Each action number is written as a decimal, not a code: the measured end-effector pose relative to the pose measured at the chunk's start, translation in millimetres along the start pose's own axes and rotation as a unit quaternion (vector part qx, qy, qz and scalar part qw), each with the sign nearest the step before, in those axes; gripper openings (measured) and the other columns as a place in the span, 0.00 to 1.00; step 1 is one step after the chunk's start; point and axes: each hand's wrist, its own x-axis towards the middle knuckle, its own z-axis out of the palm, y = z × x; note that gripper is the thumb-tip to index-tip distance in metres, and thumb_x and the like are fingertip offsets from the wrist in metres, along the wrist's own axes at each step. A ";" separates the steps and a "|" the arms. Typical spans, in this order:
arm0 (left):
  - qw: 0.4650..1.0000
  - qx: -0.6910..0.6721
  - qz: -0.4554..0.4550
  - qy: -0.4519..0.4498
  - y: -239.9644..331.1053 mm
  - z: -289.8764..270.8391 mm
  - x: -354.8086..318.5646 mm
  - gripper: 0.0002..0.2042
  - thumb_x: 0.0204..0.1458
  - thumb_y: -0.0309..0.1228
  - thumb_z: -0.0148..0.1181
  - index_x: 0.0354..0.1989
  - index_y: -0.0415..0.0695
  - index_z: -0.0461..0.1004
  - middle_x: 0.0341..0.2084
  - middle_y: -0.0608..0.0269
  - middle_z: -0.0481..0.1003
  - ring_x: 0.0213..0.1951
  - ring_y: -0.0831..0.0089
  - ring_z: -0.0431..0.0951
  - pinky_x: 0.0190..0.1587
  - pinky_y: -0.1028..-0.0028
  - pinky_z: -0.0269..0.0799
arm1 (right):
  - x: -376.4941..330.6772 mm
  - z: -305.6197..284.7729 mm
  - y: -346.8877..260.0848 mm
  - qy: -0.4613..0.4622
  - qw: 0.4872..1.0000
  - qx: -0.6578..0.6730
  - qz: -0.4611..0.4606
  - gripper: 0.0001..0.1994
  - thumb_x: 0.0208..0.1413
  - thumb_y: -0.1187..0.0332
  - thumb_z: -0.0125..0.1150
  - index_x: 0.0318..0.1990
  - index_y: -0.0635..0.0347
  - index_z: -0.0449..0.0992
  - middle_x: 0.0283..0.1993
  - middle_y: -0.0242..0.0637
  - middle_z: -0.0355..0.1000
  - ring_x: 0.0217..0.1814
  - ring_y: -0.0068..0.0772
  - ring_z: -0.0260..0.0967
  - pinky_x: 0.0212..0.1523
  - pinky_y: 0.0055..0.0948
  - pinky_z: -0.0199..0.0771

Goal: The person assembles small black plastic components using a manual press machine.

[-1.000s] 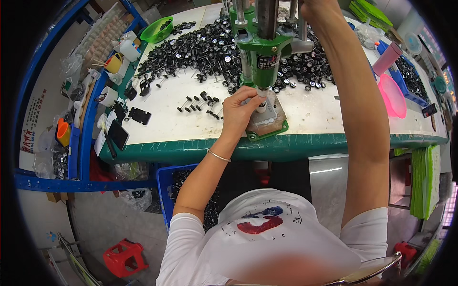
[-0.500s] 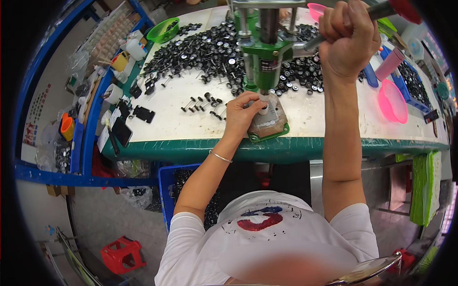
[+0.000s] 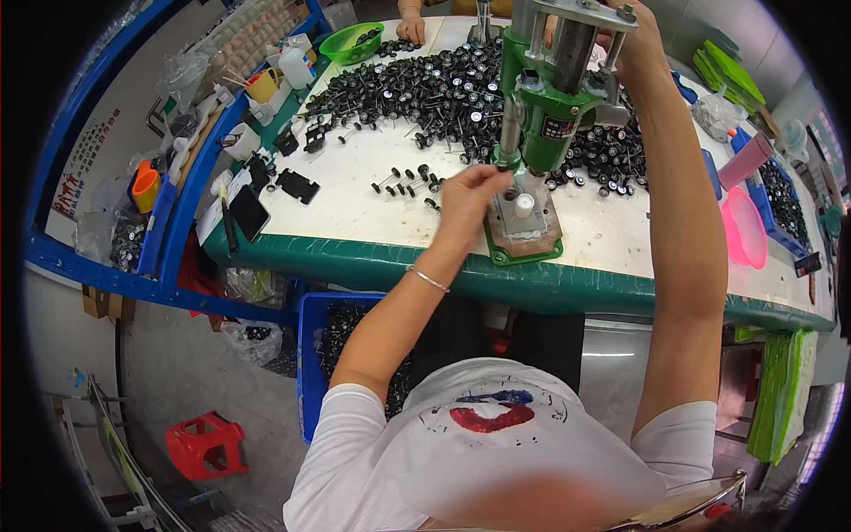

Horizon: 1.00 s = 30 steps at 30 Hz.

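Observation:
My left hand [image 3: 468,202] is closed in a pinch on a small black wheel [image 3: 510,192], partly hidden by the fingers, just left of a short white post [image 3: 524,205]. That post stands on the metal base plate [image 3: 542,232] of a green hand press [image 3: 551,133], whose ram is raised clear of it. High up at the right of the press, my right hand [image 3: 640,40] is on the lever; the press and the picture's edge hide most of its fingers and the lever. Several wheel pairs on axles [image 3: 408,182] lie left of my left hand.
A wide heap of black wheels [image 3: 425,89] covers the table behind the press. A green basket [image 3: 351,43] stands far left, near a co-worker's hand [image 3: 411,28]. A pink bowl [image 3: 743,229] and pink bottle [image 3: 746,160] are at right. A phone [image 3: 249,213] lies at left.
The press ram has gone up off the white post as my right hand rose with the lever. My left hand has drawn away from the post to its left. The whole view has shifted.

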 end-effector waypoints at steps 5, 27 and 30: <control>0.886 0.414 0.187 0.093 19.6 -95.2 22.5 0.09 0.42 0.31 0.66 0.30 0.40 0.79 0.37 0.58 0.79 0.38 0.67 0.78 0.44 0.73 0.70 | -23.5 12.8 20.0 0.375 0.803 -0.415 -0.204 0.12 0.62 0.62 0.55 0.30 0.60 0.73 0.24 0.26 0.67 0.23 0.19 0.64 0.25 0.19 0.64; 0.724 0.666 0.149 -0.098 17.1 -79.7 -6.0 0.10 0.34 0.37 0.64 0.27 0.49 0.75 0.42 0.62 0.72 0.54 0.53 0.67 0.58 0.54 0.61 | -274.5 -81.0 79.9 0.569 0.726 -0.386 -0.027 0.10 0.61 0.63 0.55 0.40 0.61 0.77 0.24 0.23 0.64 0.22 0.13 0.58 0.22 0.16 0.56; 0.668 0.719 0.131 -0.140 54.2 -97.6 -42.2 0.04 0.37 0.29 0.61 0.22 0.49 0.73 0.34 0.61 0.72 0.47 0.55 0.71 0.48 0.60 0.69 | -282.5 -78.6 79.5 0.553 0.748 -0.361 -0.054 0.10 0.62 0.64 0.55 0.39 0.61 0.77 0.24 0.23 0.64 0.22 0.12 0.58 0.21 0.16 0.56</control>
